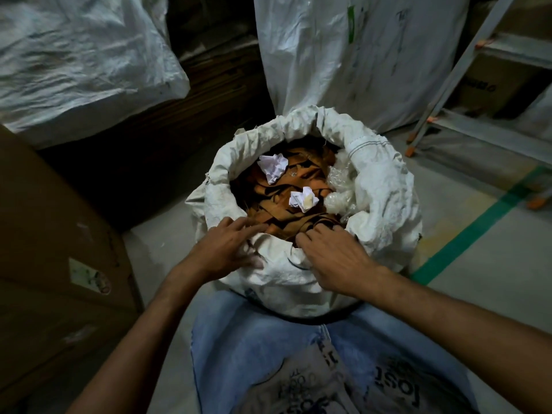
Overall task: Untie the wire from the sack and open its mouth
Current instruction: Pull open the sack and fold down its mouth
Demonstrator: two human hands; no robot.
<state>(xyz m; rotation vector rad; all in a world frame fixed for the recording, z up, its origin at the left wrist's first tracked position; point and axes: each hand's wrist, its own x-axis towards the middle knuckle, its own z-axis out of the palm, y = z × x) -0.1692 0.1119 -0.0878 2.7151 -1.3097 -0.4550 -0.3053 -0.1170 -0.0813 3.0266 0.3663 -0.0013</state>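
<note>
A white woven sack stands on the floor in front of me with its mouth wide and its rim rolled outward. Inside lie brown strips, two crumpled white papers and clear plastic. My left hand grips the near rim on the left, fingers curled over the edge. On the right, my right hand pinches the same near rim, fingertips dipping inside. I see no wire anywhere.
Large white sacks stand behind and at the upper left. Brown cardboard boxes line the left side. A metal ladder leans at the right, above a green floor line. My knees in jeans are below the sack.
</note>
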